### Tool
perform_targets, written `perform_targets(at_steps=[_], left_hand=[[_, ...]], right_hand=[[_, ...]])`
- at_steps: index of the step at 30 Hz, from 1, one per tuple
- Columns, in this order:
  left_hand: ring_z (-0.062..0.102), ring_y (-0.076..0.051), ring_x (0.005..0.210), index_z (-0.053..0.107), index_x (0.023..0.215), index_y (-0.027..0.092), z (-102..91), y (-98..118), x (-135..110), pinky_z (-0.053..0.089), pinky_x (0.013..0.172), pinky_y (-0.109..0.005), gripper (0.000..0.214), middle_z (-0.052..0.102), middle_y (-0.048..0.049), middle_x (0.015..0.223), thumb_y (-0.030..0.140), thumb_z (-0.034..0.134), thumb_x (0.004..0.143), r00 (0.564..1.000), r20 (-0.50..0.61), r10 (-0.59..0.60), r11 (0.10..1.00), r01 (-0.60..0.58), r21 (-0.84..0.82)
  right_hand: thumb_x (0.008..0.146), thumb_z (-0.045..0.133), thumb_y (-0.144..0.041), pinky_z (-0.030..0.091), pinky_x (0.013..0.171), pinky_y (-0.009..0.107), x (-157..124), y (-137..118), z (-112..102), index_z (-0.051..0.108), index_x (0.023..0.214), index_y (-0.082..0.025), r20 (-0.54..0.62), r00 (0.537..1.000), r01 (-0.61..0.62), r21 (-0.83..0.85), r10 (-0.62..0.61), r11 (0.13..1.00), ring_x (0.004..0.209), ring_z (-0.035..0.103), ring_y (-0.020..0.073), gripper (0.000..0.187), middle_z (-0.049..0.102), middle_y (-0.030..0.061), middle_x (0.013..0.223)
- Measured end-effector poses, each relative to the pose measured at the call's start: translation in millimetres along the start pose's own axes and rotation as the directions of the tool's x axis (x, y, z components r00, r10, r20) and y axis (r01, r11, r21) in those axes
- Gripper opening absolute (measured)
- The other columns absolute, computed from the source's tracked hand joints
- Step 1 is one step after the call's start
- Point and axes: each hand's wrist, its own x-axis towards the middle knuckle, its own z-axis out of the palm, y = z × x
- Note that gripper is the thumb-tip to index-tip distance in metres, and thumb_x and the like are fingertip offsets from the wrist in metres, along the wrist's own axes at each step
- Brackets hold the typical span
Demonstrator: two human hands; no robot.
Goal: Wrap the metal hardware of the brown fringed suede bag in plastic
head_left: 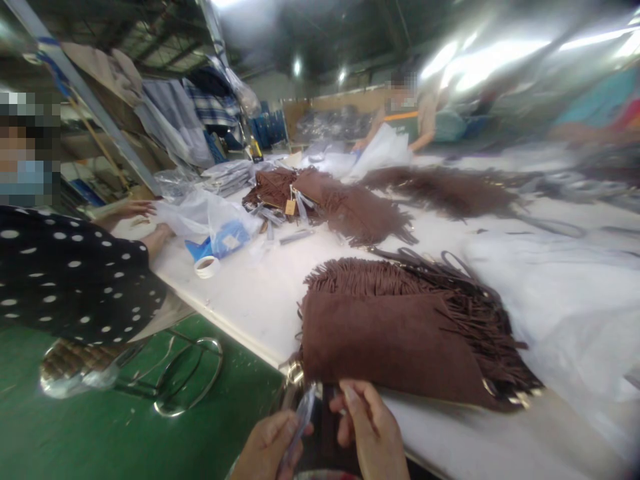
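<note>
My left hand (267, 447) is at the bottom edge, fingers pinched on a thin clear plastic strip (303, 417) that rises toward the table edge. My right hand (370, 430) sits beside it, fingers curled and pinched near a dark strap (327, 420) hanging from the bag; what it grips is too small to make out. Right above both hands lies a brown suede fringed bag (400, 333) on the white table (260, 293), its fringe spread to the right.
A person in a black polka-dot top (70, 280) works at the left with clear plastic bags (200, 213) and a tape roll (207, 267). More brown fringed bags (350, 207) lie farther back. Another person (405, 120) stands at the far end. Metal stool (165, 373) on green floor.
</note>
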Motion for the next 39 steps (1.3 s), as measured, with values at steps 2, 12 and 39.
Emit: perform_targets(at_steps=[2, 12, 39], left_hand=[[0.038, -0.008, 0.038, 0.061, 0.090, 0.012, -1.1, 1.0, 1.3, 0.024, 0.037, -0.018, 0.059, 0.047, 0.0038, 0.052, 0.070, 0.051, 0.082, 0.999, 0.025, 0.040, 0.999, -0.040, 0.007], [0.068, -0.025, 0.071, 0.059, 0.099, 0.017, 24.8, 32.8, 6.1, 0.049, 0.064, -0.028, 0.033, 0.073, -0.0079, 0.081, 0.037, 0.070, 0.076, 0.941, -0.211, 0.266, 0.925, -0.187, 0.330], [0.042, -0.009, 0.034, 0.057, 0.085, 0.016, 6.9, 51.4, 4.2, 0.024, 0.035, -0.016, 0.037, 0.053, 0.0019, 0.047, 0.052, 0.050, 0.087, 0.988, 0.104, 0.114, 0.980, -0.130, 0.152]], right_hand=[[0.088, 0.048, -0.060, 0.040, 0.047, 0.021, -0.7, 0.0, 0.7, 0.062, 0.087, -0.019, 0.020, 1.000, 0.014, -0.039, -0.013, 0.999, 0.043, 0.053, 0.0112, 0.043, 0.063, -0.0020, 0.057], [0.089, 0.046, -0.055, 0.038, 0.043, 0.021, -2.0, 11.3, 15.1, 0.064, 0.093, -0.018, 0.161, 0.986, 0.073, -0.140, -0.050, 0.987, 0.040, 0.051, 0.0124, 0.042, 0.060, -0.0025, 0.051], [0.064, 0.075, -0.063, 0.023, 0.045, 0.020, 13.0, 13.8, 40.8, 0.057, 0.063, -0.015, 0.305, 0.950, -0.186, 0.366, 0.071, 0.912, 0.047, 0.031, 0.0063, 0.052, 0.042, -0.0068, 0.051]])
